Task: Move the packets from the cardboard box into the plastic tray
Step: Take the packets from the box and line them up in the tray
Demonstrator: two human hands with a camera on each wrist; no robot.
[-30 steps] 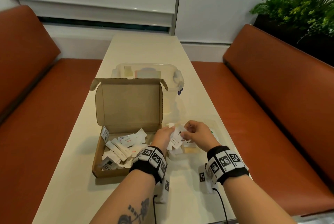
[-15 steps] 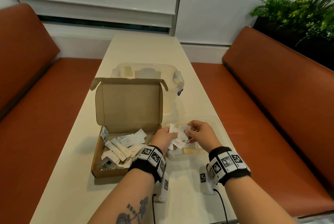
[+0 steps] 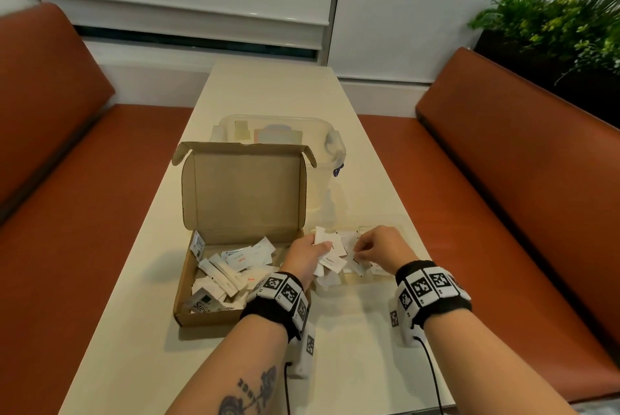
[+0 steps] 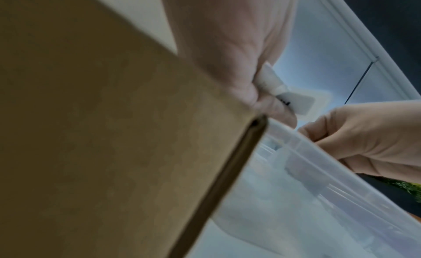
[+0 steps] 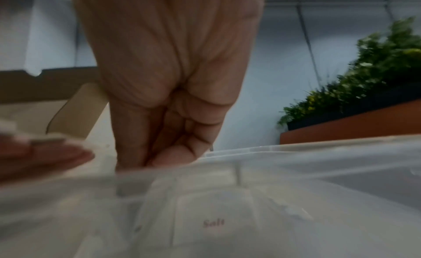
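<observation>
Packets (image 3: 330, 248): a fanned bunch of small white sachets, some with red print, held just right of the cardboard box (image 3: 214, 280) and above the clear plastic tray (image 3: 385, 223). More packets lie loose inside the box, piled toward its left and near side. A few already lie flat in the tray; from the right wrist view one reads "Salt" through the tray's translucent wall (image 5: 318, 189).

Left hand (image 3: 307, 255): fingers curled round the bunch, thumb pressed on top. The left wrist view shows a white packet (image 4: 293, 101) pinched at the fingertips, with the brown box wall filling the left of the picture.

Right hand (image 3: 379, 248): over the tray, fingers curled, fingertips drawn together at the right edge of the bunch. It appears to pinch one packet; the exact contact is small and partly hidden. In the right wrist view the fingers (image 5: 182, 135) bunch downward just behind the tray's rim.

Cardboard box: open, lid standing upright at the far side, flaps out. It sits on the pale desk (image 3: 275, 92), tray just beside it on the right.

Beyond the box: a clear lidded container (image 3: 332, 143) with a side clip, touching or nearly touching the back of the lid.

Both wrists wear black bands with black-and-white square markers. Orange benches flank the desk; green plant (image 3: 553, 22) far right
</observation>
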